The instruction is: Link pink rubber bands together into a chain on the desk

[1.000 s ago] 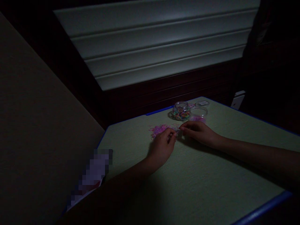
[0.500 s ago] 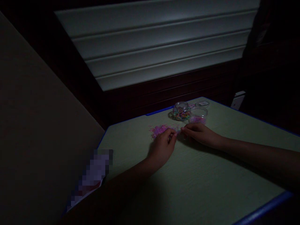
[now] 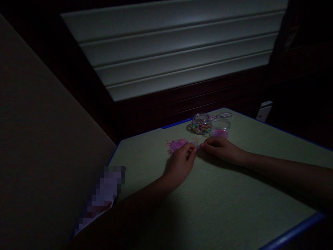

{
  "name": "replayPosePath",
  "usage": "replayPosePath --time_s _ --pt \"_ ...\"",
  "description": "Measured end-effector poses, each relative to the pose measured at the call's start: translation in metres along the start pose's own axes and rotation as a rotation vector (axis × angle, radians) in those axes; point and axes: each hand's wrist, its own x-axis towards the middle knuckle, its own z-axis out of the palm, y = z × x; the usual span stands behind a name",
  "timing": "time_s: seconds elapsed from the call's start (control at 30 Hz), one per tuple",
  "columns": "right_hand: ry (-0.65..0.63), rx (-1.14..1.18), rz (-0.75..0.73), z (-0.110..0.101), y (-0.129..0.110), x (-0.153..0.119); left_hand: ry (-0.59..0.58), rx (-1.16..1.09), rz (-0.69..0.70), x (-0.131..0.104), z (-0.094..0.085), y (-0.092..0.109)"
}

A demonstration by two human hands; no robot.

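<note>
Pink and purple small bands lie in a loose pile (image 3: 177,144) on the pale green table (image 3: 223,198). My left hand (image 3: 182,161) is pinched at the right front of this pile. Just right of it, my right hand (image 3: 221,148) is also pinched, its fingertips close to the left ones. Something thin and pale shows between the fingertips, too small and dark to make out. Behind my right hand stands an open clear jar (image 3: 220,127) with pink bits at its bottom. Another open clear jar (image 3: 201,124), holding multicoloured bands, stands to its left.
A clear round lid (image 3: 224,115) with a label lies at the back corner, near more pink bits (image 3: 212,117). A blurred-out flat item (image 3: 106,191) is at the left edge. Slatted panel (image 3: 182,45) behind the table; wall at left.
My right hand has shifted very slightly at the fingertips. Otherwise the hands, pile and jars look the same.
</note>
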Motion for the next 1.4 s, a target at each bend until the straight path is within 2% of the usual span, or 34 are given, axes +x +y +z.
replayPosePath --time_s 0.53,0.83,1.4 --pt "-0.052 0.0 0.002 -0.0003 -0.0037 -0.0004 -0.02 0.02 0.009 0.0005 -0.0003 0.0011" --pt "0.009 0.004 0.012 -0.0001 -0.0036 -0.0005 -0.003 0.039 0.009 0.0001 -0.0004 0.0007" --pt "-0.015 0.034 0.015 0.0001 -0.0023 -0.0001 -0.007 0.009 0.01 -0.0008 -0.0007 0.0013"
